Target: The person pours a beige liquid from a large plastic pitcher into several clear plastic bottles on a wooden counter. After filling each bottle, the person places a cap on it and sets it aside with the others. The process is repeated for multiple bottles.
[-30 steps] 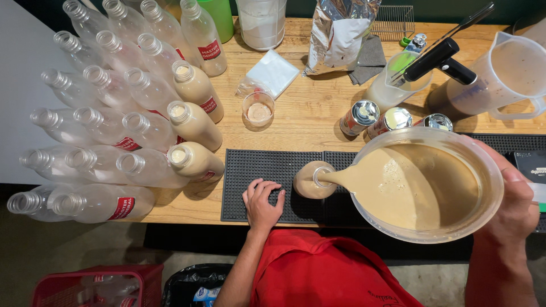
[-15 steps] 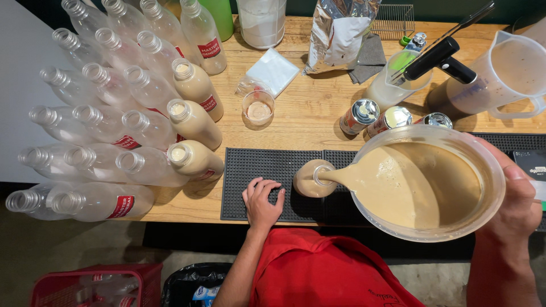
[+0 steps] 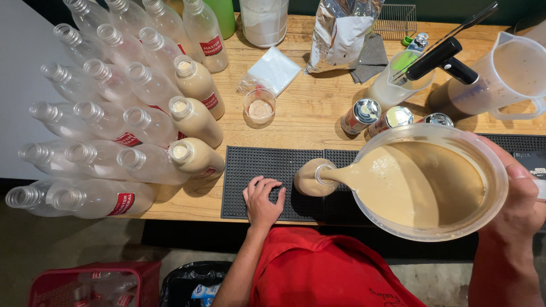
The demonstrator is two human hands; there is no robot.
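Jug [image 3: 432,182] tilted over bottle [image 3: 310,177], unchanged

Beige liquid fills the translucent jug [image 3: 432,185] under the right hand's fingers [image 3: 520,173], the bottle [image 3: 310,177] right of the left hand's fingers [image 3: 264,185] is beige, and the ribbed mat [image 3: 256,165] beneath them is black.

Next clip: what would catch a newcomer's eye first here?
The right hand tilts a large clear jug at lower right, pouring tan creamy liquid into a bottle standing on the black bar mat. The left hand rests flat on the mat beside that bottle. On the left, rows of empty clear bottles crowd the wooden table, with three filled bottles nearest the mat.
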